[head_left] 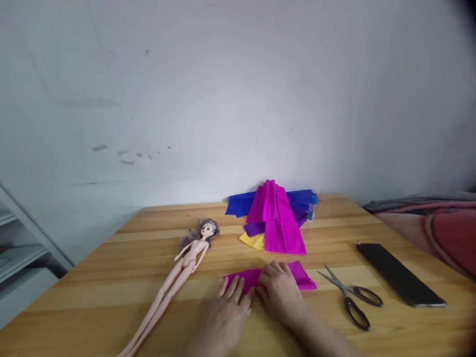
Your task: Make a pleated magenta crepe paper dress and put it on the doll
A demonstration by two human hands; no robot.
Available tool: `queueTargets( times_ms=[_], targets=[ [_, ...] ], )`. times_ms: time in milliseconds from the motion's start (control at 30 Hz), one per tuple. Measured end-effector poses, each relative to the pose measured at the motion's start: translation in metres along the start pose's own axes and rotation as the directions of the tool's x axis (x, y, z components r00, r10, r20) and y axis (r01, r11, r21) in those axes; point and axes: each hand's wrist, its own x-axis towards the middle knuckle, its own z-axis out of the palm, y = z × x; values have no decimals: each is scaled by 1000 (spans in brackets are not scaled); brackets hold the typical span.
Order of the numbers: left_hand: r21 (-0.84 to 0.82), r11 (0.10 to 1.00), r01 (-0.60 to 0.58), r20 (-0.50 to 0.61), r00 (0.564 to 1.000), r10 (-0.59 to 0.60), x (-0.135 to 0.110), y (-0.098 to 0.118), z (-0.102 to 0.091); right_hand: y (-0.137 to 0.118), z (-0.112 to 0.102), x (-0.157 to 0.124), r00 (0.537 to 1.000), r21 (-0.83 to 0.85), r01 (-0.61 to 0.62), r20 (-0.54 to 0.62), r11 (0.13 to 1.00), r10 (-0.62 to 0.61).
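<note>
A folded strip of magenta crepe paper (pixel 302 277) lies flat on the wooden table in front of me, partly covered by both hands. My left hand (pixel 227 313) rests on its left end, palm down, with the fingers stretched out and apart. Close beside it, my right hand (pixel 278 294) has its fingers curled down onto the middle of the strip, gripping it; the fingertips are partly hidden. To the left lies an undressed doll (pixel 190 257) with grey wavy hair, face up. Black-handled scissors (pixel 347 291) lie partly opened to the right of the strip.
Toward the wall are a pleated magenta paper piece (pixel 278 216), blue paper (pixel 239 203), yellow paper (pixel 253 240) and a glue stick (pixel 312 208). A long black flat object (pixel 400 275) lies at the right. Shelves (pixel 16 254) stand left of the table (pixel 81 298).
</note>
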Motion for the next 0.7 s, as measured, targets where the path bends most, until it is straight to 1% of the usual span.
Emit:
queueTargets(
  times_ms=[167, 300, 367, 467, 533, 600, 633, 700],
  targets=[
    [-81, 997, 10, 59, 998, -5, -4, -3, 3, -1, 0, 1, 1000, -19, -5, -5, 1000, 5],
    [-110, 993, 36, 59, 998, -30, -19, -13, 4, -1, 2, 1, 1000, -8, -1, -5, 1000, 1],
    [-111, 992, 60, 89, 995, -50, -28, -19, -1, 0, 4, 0, 1000, -9, -1, -13, 1000, 0],
    [-106, 991, 81, 138, 988, -66, -38, -24, -15, 1, 7, 0, 1000, -10, -1, -19, 1000, 1],
    [-107, 990, 89, 148, 986, -73, -43, -25, -24, 1, 7, 0, 1000, -9, -1, -12, 1000, 1],
    [-110, 989, 100, 149, 985, -83, -45, -27, -28, 2, 8, 0, 1000, -11, -2, -7, 1000, 2],
    [-107, 988, 111, 146, 985, -95, -46, -28, -27, 2, 7, 0, 1000, -11, -2, -5, 1000, 2],
    [-91, 984, 155, 127, 982, -143, -48, -31, -18, 2, 7, 1, 1000, -12, 0, -5, 1000, 0]
  ],
)
